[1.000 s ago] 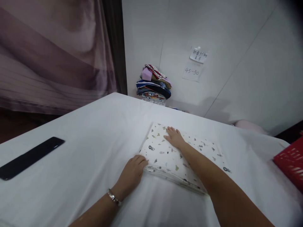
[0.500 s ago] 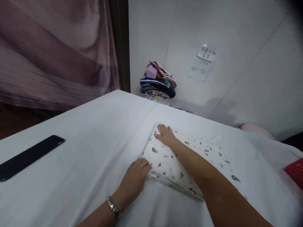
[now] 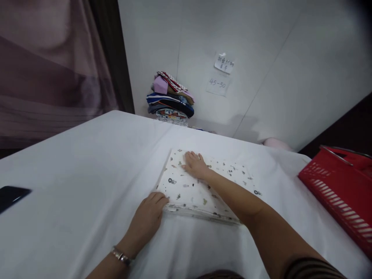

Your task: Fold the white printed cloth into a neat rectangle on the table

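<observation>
A folded white cloth (image 3: 186,193) with small printed figures in grey, green and black lies flat on the white-covered table (image 3: 87,162). Its near edge shows several stacked layers. My right hand (image 3: 195,164) rests palm down on the cloth's upper face near the far edge, fingers stretched out. At the near left corner, my left hand (image 3: 149,211) has its fingers drawn together over the edge, with the thumb against the cloth. Its fingertips are partly hidden. A silver bracelet (image 3: 121,255) circles my left wrist.
To the right stands a red plastic basket (image 3: 334,193) with a metal handle. A black flat object (image 3: 13,195) lies at the left edge. Behind the table rises a pile of folded fabrics (image 3: 171,99) against the wall, below paper notes (image 3: 217,85). A pinkish curtain (image 3: 52,69) hangs left.
The view has turned right, bringing the red basket further in. My right hand has slid rightward over the cloth, away from its left edge. My left hand stays at the corner.
</observation>
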The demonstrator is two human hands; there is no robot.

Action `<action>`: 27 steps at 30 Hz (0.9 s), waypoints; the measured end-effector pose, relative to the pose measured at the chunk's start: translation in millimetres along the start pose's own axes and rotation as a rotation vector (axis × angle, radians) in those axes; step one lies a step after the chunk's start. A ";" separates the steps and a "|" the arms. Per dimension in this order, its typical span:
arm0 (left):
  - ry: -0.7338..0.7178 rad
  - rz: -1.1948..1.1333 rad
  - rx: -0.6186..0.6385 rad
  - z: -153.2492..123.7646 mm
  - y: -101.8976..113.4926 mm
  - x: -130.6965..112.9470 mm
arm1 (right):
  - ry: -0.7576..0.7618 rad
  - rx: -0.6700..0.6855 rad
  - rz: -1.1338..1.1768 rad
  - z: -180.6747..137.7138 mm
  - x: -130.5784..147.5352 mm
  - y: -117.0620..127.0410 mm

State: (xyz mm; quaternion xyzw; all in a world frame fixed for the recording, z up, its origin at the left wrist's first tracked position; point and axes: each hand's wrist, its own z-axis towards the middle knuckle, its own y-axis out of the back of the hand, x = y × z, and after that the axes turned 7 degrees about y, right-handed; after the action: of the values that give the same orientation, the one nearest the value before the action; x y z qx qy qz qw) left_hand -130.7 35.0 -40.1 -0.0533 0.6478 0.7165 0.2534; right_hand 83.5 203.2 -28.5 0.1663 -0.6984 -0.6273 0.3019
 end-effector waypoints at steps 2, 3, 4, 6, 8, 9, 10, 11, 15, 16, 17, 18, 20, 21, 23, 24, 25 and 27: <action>-0.001 -0.004 -0.003 0.8 -0.2 1.0 | -0.043 0.025 0.015 -7.4 -12.6 -0.8; 0.001 -0.003 -0.002 1.1 0.0 1.2 | -0.053 0.038 0.028 -9.3 -17.6 -1.1; 0.003 -0.001 -0.001 1.2 0.3 1.1 | -0.055 0.049 0.041 -10.2 -21.2 -1.1; 0.008 0.005 -0.004 1.1 1.1 0.9 | -0.047 0.060 0.063 -10.4 -24.6 0.2; 0.008 0.009 -0.014 0.8 1.4 1.1 | -0.034 0.068 0.083 -12.5 -24.9 3.1; 0.004 0.008 -0.019 0.6 1.4 1.6 | -0.033 0.067 0.092 -15.5 -25.2 4.7; -0.001 0.007 -0.021 0.5 1.2 2.1 | -0.040 0.058 0.097 -20.0 -26.2 6.0; -0.006 0.005 -0.020 0.4 0.9 2.8 | -0.054 0.043 0.097 -26.0 -28.3 6.9; -0.004 0.003 -0.004 1.0 0.1 4.5 | -0.166 0.021 0.061 -53.4 -45.9 5.5; 0.001 0.005 0.001 1.3 0.1 4.6 | -0.184 0.029 0.057 -58.1 -50.6 4.6; 0.005 0.007 0.006 1.6 0.1 4.7 | -0.195 0.036 0.056 -61.4 -54.6 4.0; 0.008 0.009 0.009 1.8 0.0 4.8 | -0.198 0.038 0.059 -63.3 -57.4 3.8; 0.008 0.012 0.010 2.1 -0.4 5.4 | -0.187 0.041 0.074 -64.2 -59.9 4.6; 0.005 0.013 0.005 2.1 -0.8 6.0 | -0.179 0.043 0.084 -64.3 -60.0 5.2; -0.004 0.014 -0.013 2.0 -1.7 7.4 | -0.165 0.043 0.099 -65.8 -60.0 5.7; -0.011 0.014 -0.021 2.0 -2.1 8.0 | -0.164 0.031 0.096 -67.6 -60.6 5.1; -0.019 0.014 -0.029 2.0 -2.4 8.5 | -0.176 0.012 0.086 -69.9 -62.0 4.0; -0.030 0.017 -0.039 2.3 -2.8 9.0 | -0.233 -0.033 0.055 -75.0 -66.8 0.7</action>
State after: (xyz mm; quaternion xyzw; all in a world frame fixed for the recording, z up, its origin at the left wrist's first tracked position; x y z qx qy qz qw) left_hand -136.7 39.9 -45.9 -0.0420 0.6301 0.7319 0.2558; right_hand 181.7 185.9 -39.7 0.0680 -0.7225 -0.6453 0.2384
